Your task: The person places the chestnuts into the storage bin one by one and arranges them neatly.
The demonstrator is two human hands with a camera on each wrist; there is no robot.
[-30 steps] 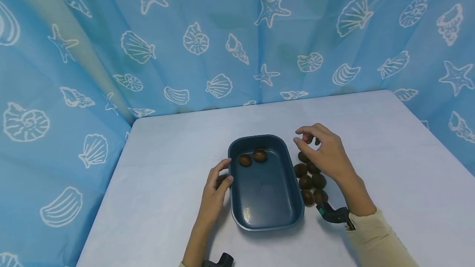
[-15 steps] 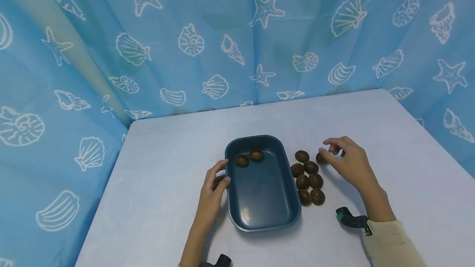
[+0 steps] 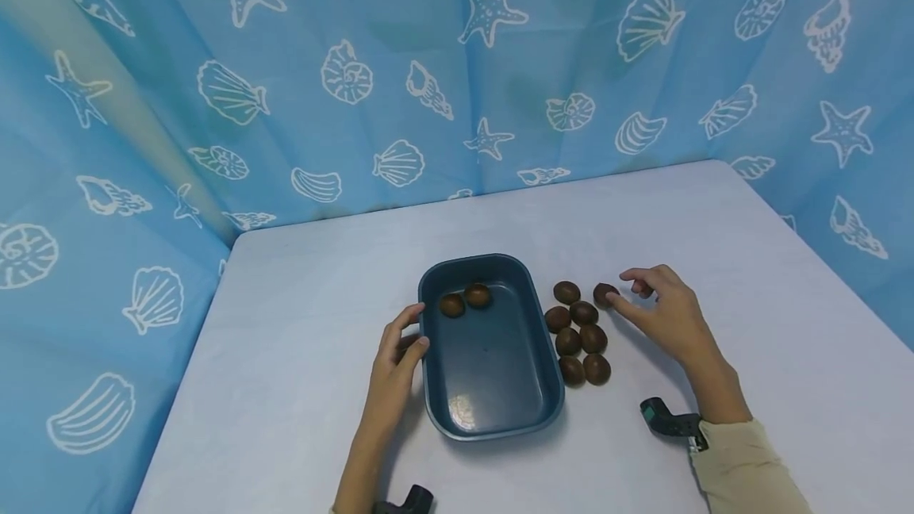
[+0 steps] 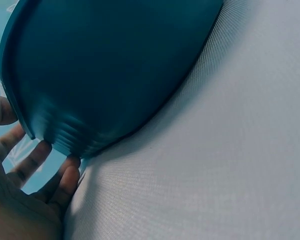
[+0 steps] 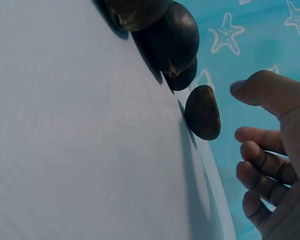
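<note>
My left hand (image 3: 393, 355) rests its relaxed fingers against the left side of a dark blue plastic tray (image 3: 493, 431), and in the left wrist view its fingertips (image 4: 44, 148) touch the outer wall. Two brown chestnuts (image 3: 477, 295) lie inside, toward the tray's far end. To the right of the tray a single chestnut (image 3: 604, 295) sits on the table, slightly apart from the others. Beside it hovers my right hand (image 3: 667, 316), thumb and forefinger parted. The right wrist view shows a gap between that chestnut (image 5: 203, 112) and the thumb (image 5: 255, 92).
Several more chestnuts (image 3: 593, 338) stand in two close rows along the tray's right wall. A white cloth covers the table (image 3: 300, 339). Blue curtain (image 3: 443, 38) with white shells and starfish hangs behind the table and along its sides.
My right hand has moved right from over the chestnuts to beside the lone one, which came into sight. My left hand stays at the tray. The head view has shifted slightly.
</note>
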